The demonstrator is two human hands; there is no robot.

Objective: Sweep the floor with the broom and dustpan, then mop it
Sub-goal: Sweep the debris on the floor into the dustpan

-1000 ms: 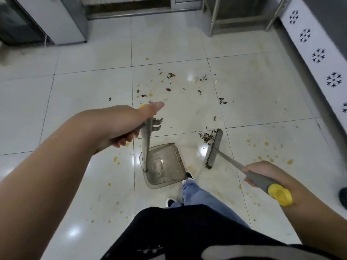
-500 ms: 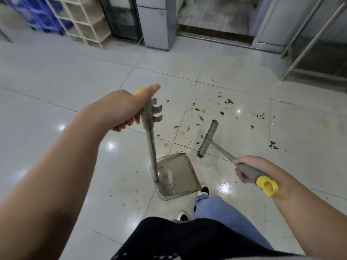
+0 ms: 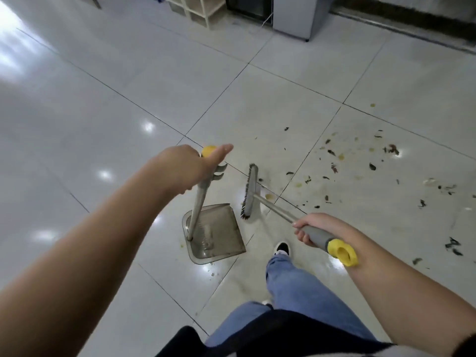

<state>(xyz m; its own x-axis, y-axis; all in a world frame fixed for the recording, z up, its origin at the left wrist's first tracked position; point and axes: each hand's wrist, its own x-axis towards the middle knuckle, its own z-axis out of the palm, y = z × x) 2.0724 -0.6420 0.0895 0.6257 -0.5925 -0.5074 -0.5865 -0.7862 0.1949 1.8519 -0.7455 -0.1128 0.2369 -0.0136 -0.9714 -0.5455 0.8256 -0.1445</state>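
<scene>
On the floor (image 3: 103, 104) we clench dustpan (image 3: 215, 234) with left hand (image 3: 189, 167), broom (image 3: 249, 193) with right hand (image 3: 313, 229). Debris (image 3: 360, 166) lies well right; a hurried stroke could scatter it past the pan.

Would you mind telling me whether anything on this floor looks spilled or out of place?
Yes: dark leaf-like scraps and yellowish spots are scattered over the tiles right of the broom head, with greasy-looking smears around them. The dustpan looks nearly empty.
</scene>
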